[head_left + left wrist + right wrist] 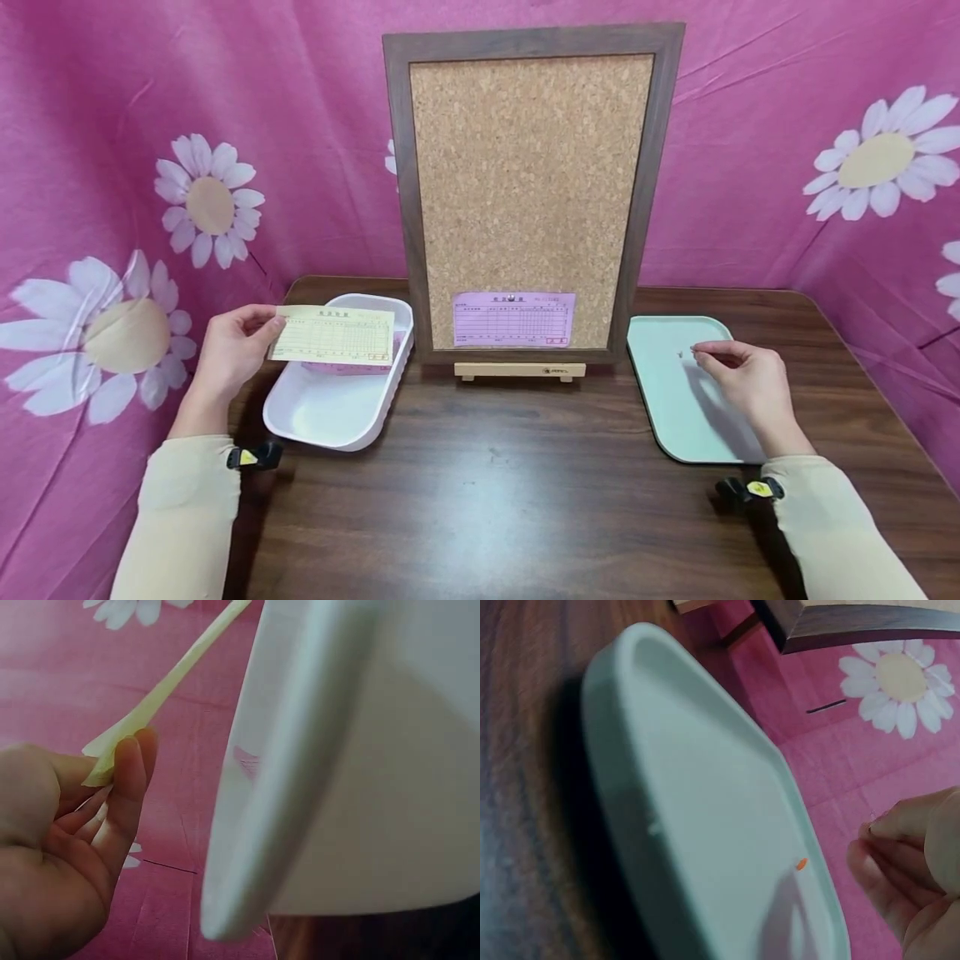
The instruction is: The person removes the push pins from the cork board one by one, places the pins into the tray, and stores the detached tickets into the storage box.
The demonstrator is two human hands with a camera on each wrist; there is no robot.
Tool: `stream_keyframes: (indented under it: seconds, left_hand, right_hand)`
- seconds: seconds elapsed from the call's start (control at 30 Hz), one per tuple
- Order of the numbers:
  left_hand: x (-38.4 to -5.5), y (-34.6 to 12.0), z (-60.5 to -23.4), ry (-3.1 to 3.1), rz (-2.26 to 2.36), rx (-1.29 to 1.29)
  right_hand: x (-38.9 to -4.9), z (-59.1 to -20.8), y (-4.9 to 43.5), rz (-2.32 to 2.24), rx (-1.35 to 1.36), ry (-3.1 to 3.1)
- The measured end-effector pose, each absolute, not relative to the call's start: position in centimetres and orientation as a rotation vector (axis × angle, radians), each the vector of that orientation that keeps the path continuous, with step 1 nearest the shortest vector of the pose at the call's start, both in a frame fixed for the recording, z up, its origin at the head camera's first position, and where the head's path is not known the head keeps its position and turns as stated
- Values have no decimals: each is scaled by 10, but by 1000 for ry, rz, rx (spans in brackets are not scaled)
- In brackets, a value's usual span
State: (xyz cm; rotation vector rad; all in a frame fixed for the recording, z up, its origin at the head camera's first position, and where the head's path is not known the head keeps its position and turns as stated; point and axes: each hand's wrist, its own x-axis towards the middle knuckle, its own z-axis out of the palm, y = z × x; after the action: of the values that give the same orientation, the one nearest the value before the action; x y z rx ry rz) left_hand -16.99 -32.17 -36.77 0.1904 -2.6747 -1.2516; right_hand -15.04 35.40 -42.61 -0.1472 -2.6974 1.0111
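Observation:
My left hand (234, 343) pinches a pale yellow printed slip (333, 333) by its left end, between thumb and fingers. The slip extends over a white plastic basket (384, 417), overlapping a pink slip (352, 368) inside it. On the right, my right hand (750, 387) is over a pale green tray (675, 433), thumb and fingertips pinched together. A tiny pin (871, 818), mostly hidden, shows at those fingertips. A purple slip (513, 323) is fixed low on a framed corkboard (528, 192) by a small pin (512, 297) at its top edge.
The corkboard stands upright on a light wooden easel (517, 370) at the back of the dark wooden table (487, 492), between basket and tray. A small orange thing (802, 864) lies on the tray. Pink flowered cloth (322, 150) hangs behind and at both sides.

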Motion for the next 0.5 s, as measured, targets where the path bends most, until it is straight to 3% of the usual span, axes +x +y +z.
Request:
stream_keyframes:
  seconds: [0.5]
  left_hand:
    - [-173,-315,-379,-2932,-1119,16]
  right_hand:
    - [-147,-445,354,849,-167,-2787]
